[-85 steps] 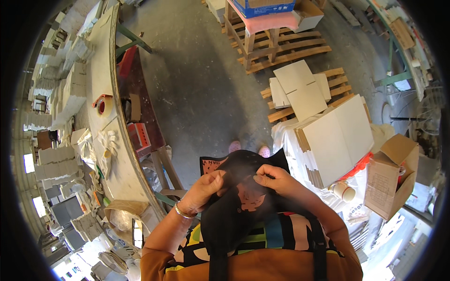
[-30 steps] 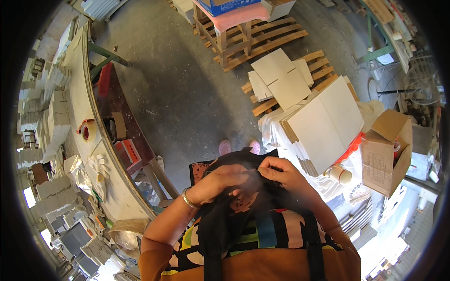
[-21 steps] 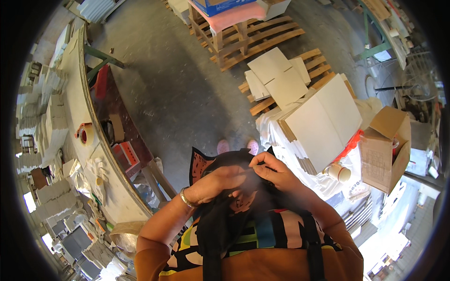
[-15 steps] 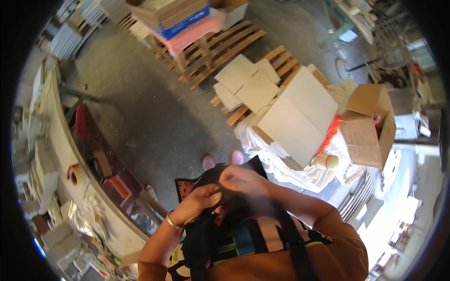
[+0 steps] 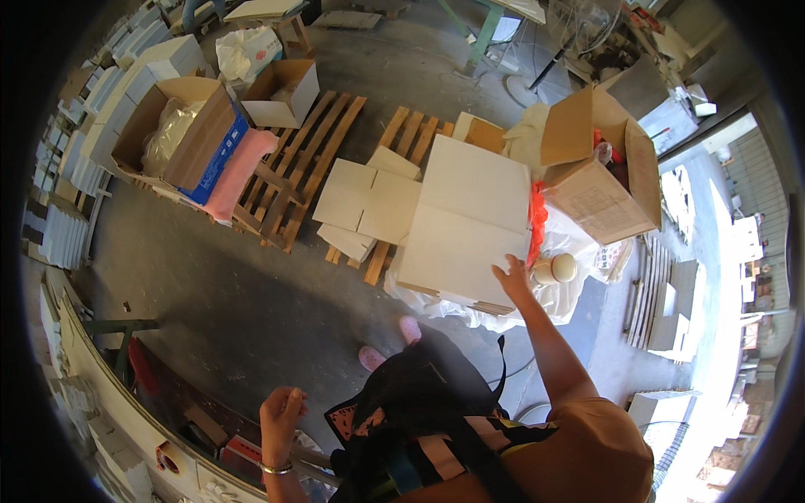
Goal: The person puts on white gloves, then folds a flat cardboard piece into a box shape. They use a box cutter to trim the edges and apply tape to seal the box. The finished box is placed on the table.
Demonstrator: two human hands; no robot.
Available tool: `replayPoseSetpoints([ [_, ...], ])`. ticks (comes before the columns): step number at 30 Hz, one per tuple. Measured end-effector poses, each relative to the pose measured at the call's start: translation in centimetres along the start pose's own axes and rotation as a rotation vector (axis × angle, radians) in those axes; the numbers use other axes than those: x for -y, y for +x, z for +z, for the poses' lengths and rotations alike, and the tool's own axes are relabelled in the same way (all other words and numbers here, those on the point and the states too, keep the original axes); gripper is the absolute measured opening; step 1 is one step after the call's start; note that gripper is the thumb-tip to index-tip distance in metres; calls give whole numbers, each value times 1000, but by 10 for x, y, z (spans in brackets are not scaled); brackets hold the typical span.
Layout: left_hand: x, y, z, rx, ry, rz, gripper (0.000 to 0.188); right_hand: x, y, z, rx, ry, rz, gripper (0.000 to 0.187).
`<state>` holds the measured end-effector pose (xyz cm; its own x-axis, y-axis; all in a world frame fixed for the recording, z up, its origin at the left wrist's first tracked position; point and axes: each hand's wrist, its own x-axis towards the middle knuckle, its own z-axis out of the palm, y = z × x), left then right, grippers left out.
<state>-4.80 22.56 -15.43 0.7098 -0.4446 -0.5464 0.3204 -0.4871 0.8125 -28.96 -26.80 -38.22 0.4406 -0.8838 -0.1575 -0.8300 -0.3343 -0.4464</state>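
My right hand (image 5: 515, 281) reaches forward with its fingers apart and holds nothing. It is at the near right edge of a stack of flat white cardboard sheets (image 5: 470, 214); whether the fingertips touch the sheets, I cannot tell. Just right of that hand lies a cream-coloured roll or jar (image 5: 555, 269), beside a bunched red strip (image 5: 537, 220). White plastic sheeting (image 5: 549, 310) spreads under the stack. My left hand (image 5: 283, 419), with a bracelet at its wrist, is raised near the bench at lower left. Its fingers are curled in, with nothing visible in them.
An open brown carton (image 5: 599, 180) stands beyond the roll at right. Smaller folded white boxes (image 5: 369, 197) lie on a wooden pallet (image 5: 390, 251). At far left, another open carton (image 5: 180, 142) sits on a pink-covered stool. The long bench (image 5: 126, 411) curves along my left.
My hands, which were together at my waist, have parted. The right one has reached out to the cardboard stack and the left has moved left. My view has turned and shifted.
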Motion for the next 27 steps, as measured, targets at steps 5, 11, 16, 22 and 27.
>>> replayPoseSetpoints([
  [5, 25, 121, 61, 172, 371, 199, 23, -39, 19, 17, -10, -34, 171, 82],
  [11, 27, 250, 220, 168, 695, 500, 68, -36, 15, 30, -109, 30, 234, 92],
  [16, 53, 298, 286, 219, 659, 429, 89, -52, 19, 23, -32, 303, 341, 86],
  [22, 12, 272, 272, 207, 579, 348, 96, -25, 31, -46, 125, 931, 505, 35],
  [27, -8, 255, 285, -97, 367, 304, 81, -30, 37, -74, 194, 1086, 346, 35],
])
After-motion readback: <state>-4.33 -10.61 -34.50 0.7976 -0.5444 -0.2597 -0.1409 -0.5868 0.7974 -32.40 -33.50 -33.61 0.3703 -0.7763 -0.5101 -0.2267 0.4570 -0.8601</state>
